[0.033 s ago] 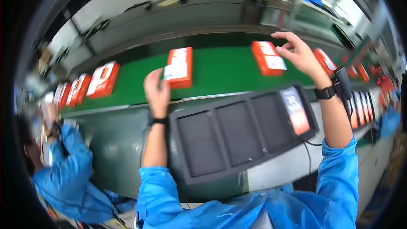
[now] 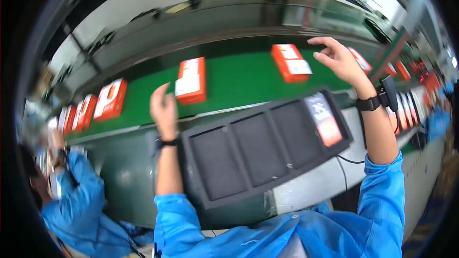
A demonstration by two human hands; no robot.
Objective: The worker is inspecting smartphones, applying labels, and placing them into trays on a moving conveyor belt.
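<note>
My left hand (image 2: pixel 163 111) is open beside the left edge of an orange-and-white box (image 2: pixel 191 82) on the green conveyor belt (image 2: pixel 244 74). Its thumb and fingers are apart, with nothing between them. Farther right, my right hand (image 2: pixel 338 62) hovers over the belt, its thumb and index finger spread and empty. The nearest box to it is a second orange-and-white box (image 2: pixel 290 63), a short way to its left. Between my forearms lies a black compartment tray (image 2: pixel 233 149). One flat orange-and-white box (image 2: pixel 323 120) sits in its rightmost slot; the other slots show bare black bottoms.
More orange boxes (image 2: pixel 111 99) stand on the belt at the left, and others (image 2: pixel 402 70) at the right. A co-worker in a blue sleeve (image 2: pixel 83 181) works at the far left. Upright orange-and-white packages (image 2: pixel 406 112) stand beyond my right forearm, and a black cable (image 2: pixel 351 161) runs by the tray.
The whole view has shifted a little. My left hand is slightly farther from the box beside it, and the gap between my right hand and its nearest box has widened.
</note>
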